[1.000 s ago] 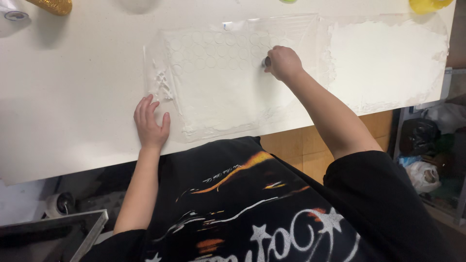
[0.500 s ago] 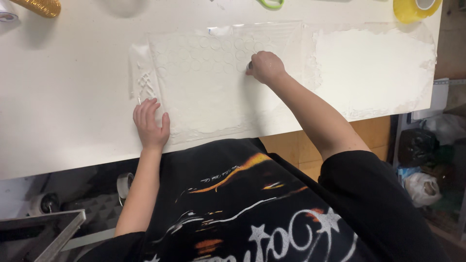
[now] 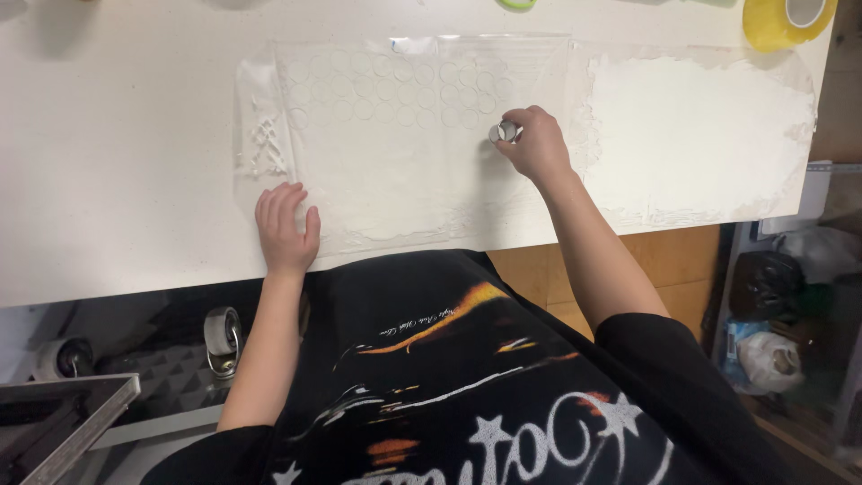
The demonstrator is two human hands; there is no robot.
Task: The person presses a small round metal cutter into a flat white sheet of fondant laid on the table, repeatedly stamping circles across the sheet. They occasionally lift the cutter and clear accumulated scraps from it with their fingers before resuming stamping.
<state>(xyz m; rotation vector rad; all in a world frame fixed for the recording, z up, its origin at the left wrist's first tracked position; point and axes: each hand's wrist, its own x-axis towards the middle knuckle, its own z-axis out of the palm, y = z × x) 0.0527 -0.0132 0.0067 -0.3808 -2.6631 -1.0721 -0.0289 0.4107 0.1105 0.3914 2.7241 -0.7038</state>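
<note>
Right hand [image 3: 539,144] grips a small round cutter [image 3: 505,132], upright on the thin white sheet [image 3: 404,153] mid-table; left hand [image 3: 285,226], fingers spread flat, pins the sheet's near edge against sliding.

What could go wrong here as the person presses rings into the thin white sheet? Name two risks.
1. The left hand pins only the near corner of the sheet, so it could shift and smear the rows of circles.
2. The right hand grips the small round cutter close to the last circles, so new cuts might overlap.
</note>
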